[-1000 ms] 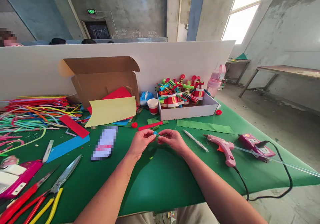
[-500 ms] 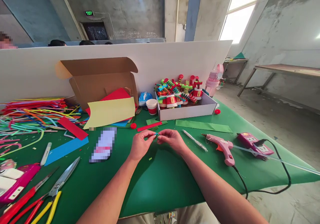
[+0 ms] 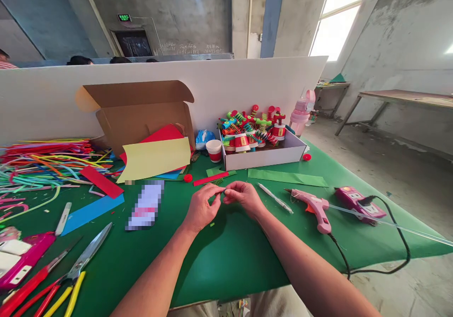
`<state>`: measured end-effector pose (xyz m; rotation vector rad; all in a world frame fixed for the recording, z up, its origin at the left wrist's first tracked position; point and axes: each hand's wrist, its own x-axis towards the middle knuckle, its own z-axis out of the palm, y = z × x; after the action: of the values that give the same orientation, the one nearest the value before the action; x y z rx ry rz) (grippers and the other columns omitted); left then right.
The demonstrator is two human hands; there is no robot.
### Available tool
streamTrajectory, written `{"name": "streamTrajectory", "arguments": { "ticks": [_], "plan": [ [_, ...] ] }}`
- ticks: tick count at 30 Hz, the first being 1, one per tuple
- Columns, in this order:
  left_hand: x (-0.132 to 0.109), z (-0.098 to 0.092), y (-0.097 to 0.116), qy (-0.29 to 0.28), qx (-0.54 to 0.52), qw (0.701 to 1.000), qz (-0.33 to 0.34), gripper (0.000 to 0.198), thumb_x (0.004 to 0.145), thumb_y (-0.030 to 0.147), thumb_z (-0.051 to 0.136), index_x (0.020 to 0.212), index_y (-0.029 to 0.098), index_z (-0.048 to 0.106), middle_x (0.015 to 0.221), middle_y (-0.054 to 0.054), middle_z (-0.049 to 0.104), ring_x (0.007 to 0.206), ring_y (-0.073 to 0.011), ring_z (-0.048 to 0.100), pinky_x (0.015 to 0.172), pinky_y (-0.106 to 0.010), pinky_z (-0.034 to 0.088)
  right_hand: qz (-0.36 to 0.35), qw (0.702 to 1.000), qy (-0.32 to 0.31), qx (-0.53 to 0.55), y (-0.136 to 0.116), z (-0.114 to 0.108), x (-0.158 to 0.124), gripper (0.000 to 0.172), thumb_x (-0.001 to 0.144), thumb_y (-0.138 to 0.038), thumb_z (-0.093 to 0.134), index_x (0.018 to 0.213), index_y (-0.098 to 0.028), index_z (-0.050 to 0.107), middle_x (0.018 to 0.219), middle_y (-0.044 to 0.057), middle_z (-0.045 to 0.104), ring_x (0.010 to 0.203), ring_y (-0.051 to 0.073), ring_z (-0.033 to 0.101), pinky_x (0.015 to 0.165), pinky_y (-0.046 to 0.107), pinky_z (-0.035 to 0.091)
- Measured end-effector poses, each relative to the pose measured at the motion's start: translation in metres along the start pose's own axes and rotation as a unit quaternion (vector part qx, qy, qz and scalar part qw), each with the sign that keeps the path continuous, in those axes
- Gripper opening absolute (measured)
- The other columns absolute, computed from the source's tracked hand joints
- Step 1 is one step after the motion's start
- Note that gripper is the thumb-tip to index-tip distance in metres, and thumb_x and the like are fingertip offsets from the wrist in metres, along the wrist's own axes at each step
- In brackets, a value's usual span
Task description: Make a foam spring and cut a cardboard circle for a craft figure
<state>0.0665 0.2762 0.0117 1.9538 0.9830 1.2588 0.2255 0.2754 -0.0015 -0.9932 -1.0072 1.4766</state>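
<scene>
Over the middle of the green table, my left hand (image 3: 202, 207) and my right hand (image 3: 244, 198) meet at the fingertips. The right thumb and index finger are pinched together; whatever is between them is tiny and mostly hidden. My left index finger reaches to this pinch, while the left thumb stands apart below it. Just beyond the hands lie a red paper strip (image 3: 211, 179) and a dark green spring-like coil (image 3: 219, 181). A small light green scrap (image 3: 212, 224) rests on the table below my left hand. To the right of my right hand lies a white pen (image 3: 275, 198).
A pink glue gun (image 3: 311, 206) and its cord lie right. Behind stand a white box (image 3: 265, 159) of colourful paper-cup figures, stacked paper cups (image 3: 214, 151) and a cardboard box (image 3: 141, 114). Scissors (image 3: 83, 260), a blue strip (image 3: 94, 214) and pipe cleaners (image 3: 46, 166) lie left.
My left thumb has come away from the index finger and dropped lower. The small blue-green piece seen at the fingertips before is now hidden. The right hand stays pinched.
</scene>
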Motion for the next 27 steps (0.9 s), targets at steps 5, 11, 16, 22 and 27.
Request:
{"name": "streamTrajectory", "arguments": {
  "ticks": [5,11,16,22,27],
  "plan": [
    [-0.002,0.002,-0.004,-0.002,0.113,0.987,0.116,0.015,0.079,0.018,0.062,0.092,0.021,0.069,0.085,-0.004,0.067,0.082,-0.017,0.062,0.074,-0.028,0.052,-0.009,1.0,-0.001,0.011,0.004,-0.001,0.001,0.043,0.05,-0.049,0.086,0.066,-0.016,0.063,0.058,-0.002,0.066,0.05,0.012,0.062,0.058,0.026,0.052],
    [0.0,0.005,-0.013,0.036,0.078,0.994,0.067,0.008,0.082,0.022,0.062,0.081,0.02,0.07,0.079,-0.002,0.066,0.071,-0.0133,0.062,0.066,-0.023,0.052,-0.015,0.999,-0.03,0.01,0.004,-0.003,0.002,0.04,0.058,-0.05,0.083,0.069,-0.016,0.065,0.057,-0.001,0.066,0.051,0.013,0.063,0.059,0.029,0.053],
    [0.003,0.003,-0.015,0.038,0.018,0.999,-0.021,0.012,0.081,0.027,0.062,0.079,0.019,0.071,0.079,-0.002,0.069,0.066,-0.0121,0.062,0.061,-0.022,0.051,-0.067,0.997,-0.022,0.006,0.001,-0.005,0.002,0.043,0.054,-0.035,0.087,0.091,-0.02,0.072,0.087,0.002,0.074,0.076,0.016,0.07,0.081,0.034,0.054],
    [0.003,0.003,-0.012,0.039,0.022,0.999,-0.018,0.011,0.079,0.026,0.063,0.077,0.02,0.071,0.077,-0.002,0.07,0.067,-0.0124,0.061,0.064,-0.022,0.051,-0.076,0.996,-0.023,-0.033,0.003,-0.006,0.002,0.033,0.055,-0.034,0.086,0.082,-0.02,0.073,0.082,0.002,0.074,0.08,0.019,0.069,0.086,0.037,0.052],
    [0.003,0.004,-0.011,0.04,0.03,0.998,-0.038,0.012,0.079,0.031,0.064,0.078,0.02,0.07,0.077,-0.001,0.07,0.067,-0.0133,0.061,0.065,-0.024,0.052,-0.081,0.996,-0.005,-0.039,0.003,-0.007,0.002,0.028,0.056,-0.034,0.085,0.075,-0.02,0.07,0.071,-0.002,0.07,0.067,0.014,0.064,0.075,0.032,0.052]
  ]
}}
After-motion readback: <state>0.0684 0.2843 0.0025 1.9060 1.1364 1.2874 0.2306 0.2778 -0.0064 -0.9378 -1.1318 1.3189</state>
